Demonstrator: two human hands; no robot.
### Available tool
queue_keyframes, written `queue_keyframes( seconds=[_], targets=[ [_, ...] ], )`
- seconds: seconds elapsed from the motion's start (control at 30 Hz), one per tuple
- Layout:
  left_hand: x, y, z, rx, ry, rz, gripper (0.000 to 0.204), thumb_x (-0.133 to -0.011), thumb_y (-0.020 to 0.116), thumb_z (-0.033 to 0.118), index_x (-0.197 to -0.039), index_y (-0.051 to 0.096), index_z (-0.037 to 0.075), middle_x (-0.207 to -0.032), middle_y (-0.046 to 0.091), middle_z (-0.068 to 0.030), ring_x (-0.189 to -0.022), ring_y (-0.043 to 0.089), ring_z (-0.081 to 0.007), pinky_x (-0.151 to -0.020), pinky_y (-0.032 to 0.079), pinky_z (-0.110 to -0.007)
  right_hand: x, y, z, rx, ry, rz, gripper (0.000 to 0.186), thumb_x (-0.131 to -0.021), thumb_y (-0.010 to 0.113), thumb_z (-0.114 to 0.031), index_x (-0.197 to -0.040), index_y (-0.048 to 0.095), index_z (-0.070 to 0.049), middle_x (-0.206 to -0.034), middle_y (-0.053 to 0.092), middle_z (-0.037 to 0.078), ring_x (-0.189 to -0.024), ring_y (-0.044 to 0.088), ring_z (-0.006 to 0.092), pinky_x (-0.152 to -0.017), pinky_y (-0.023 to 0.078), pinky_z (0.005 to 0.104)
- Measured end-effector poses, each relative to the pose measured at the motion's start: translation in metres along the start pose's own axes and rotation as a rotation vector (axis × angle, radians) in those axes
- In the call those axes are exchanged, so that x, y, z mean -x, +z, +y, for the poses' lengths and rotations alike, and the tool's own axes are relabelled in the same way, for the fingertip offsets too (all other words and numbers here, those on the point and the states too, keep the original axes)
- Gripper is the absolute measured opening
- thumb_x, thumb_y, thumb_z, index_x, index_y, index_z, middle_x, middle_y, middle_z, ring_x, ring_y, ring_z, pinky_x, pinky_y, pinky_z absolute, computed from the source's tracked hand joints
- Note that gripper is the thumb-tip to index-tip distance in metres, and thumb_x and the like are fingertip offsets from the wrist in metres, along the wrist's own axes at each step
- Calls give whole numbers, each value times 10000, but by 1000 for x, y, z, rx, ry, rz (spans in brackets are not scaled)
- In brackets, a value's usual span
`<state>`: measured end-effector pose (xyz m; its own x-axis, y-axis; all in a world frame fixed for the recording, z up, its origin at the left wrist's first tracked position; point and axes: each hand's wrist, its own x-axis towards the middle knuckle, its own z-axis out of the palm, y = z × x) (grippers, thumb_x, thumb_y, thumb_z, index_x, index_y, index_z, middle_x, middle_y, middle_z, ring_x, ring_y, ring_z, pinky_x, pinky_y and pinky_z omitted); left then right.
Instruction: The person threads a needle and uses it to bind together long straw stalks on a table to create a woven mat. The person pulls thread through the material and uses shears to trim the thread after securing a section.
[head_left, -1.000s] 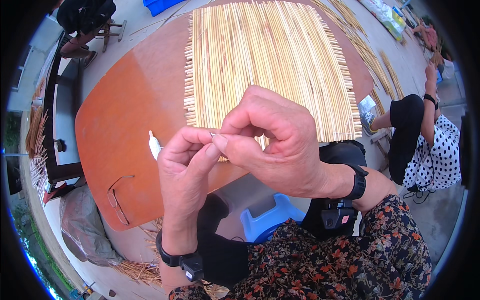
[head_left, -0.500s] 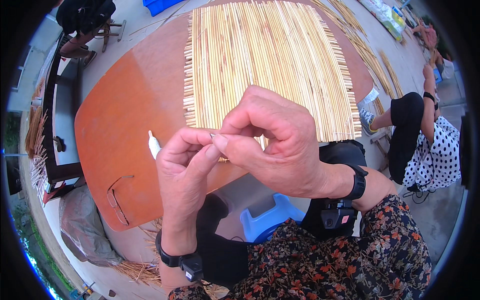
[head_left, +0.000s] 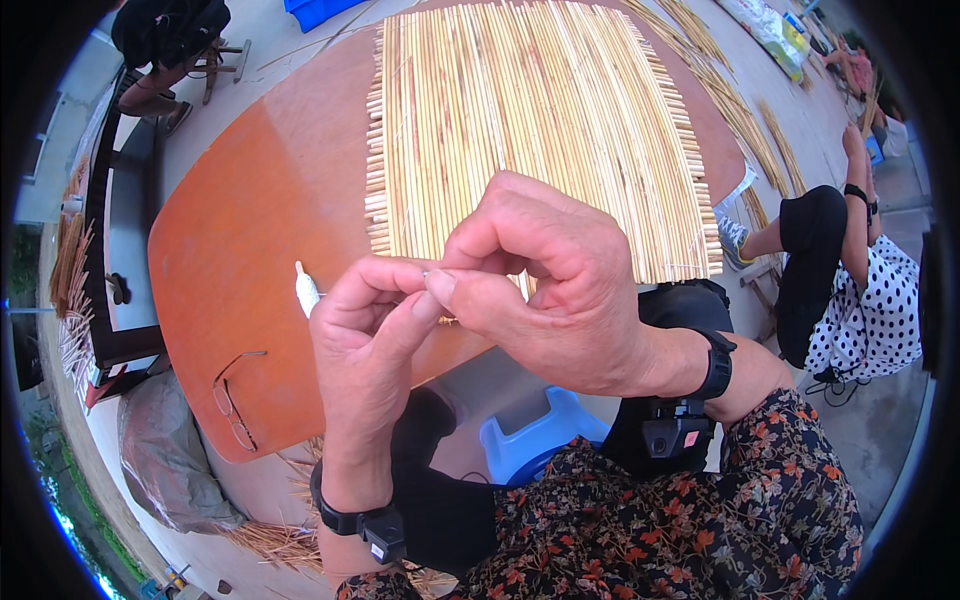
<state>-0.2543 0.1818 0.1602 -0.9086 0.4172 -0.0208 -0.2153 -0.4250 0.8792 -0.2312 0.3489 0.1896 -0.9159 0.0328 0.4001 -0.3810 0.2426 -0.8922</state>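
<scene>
My left hand (head_left: pixel 365 325) and my right hand (head_left: pixel 550 285) meet fingertip to fingertip over the near edge of a straw-coloured reed mat (head_left: pixel 520 130). Both are closed in a pinch. A tiny bit of something pale shows between the thumbs and forefingers, too small to name. The mat, made of many thin stalks side by side, lies on a reddish-brown table (head_left: pixel 230 230). Just left of my left hand is a white bundle, perhaps wound thread, on a short stick (head_left: pixel 308 290). My right hand hides part of the mat's near edge.
Folded eyeglasses (head_left: pixel 235 415) lie at the table's near left corner. A blue plastic stool (head_left: pixel 545 430) stands below the table edge. Loose stalks (head_left: pixel 740 120) lie on the ground at right. A person in a polka-dot top (head_left: pixel 870 310) sits at right; another sits far left.
My hands stay almost still, fingertips together. The dark tip seen between them before now looks smaller and paler. At right, the seated person's forearm has shifted slightly.
</scene>
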Motion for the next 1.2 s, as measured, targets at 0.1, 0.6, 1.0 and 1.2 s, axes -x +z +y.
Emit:
queue_keyframes(
  seconds=[0.1,0.6,1.0,1.2],
  targets=[
    [0,-1,0,-8,10,-4,87,-886,648,12,-962,619,-19,-952,683,-97,-851,645,-118,-801,529,-267,0,0,-1,-7,1,1,80,-798,678,12,-766,605,8,-739,544,32,-615,526,65,-531,422,204],
    [-8,-7,-1,4,178,0,104,-884,659,53,-955,592,18,-985,608,-104,-883,583,-149,-823,486,-292,3,0,2,-122,123,-45,51,-854,667,-14,-830,629,10,-814,551,38,-665,535,57,-574,429,199],
    [-5,-6,6,-464,291,47,147,-900,662,118,-974,591,13,-899,513,-37,-873,500,-130,-815,398,-256,0,0,6,-86,131,-112,52,-849,678,-63,-849,660,-15,-768,580,21,-680,544,89,-587,422,228],
    [-7,-5,3,-488,282,92,116,-928,618,117,-916,550,24,-921,509,-33,-887,482,-124,-841,380,-258,0,2,7,-127,191,-133,100,-851,688,-96,-865,644,-7,-761,570,13,-700,542,80,-596,425,230]
  ],
)
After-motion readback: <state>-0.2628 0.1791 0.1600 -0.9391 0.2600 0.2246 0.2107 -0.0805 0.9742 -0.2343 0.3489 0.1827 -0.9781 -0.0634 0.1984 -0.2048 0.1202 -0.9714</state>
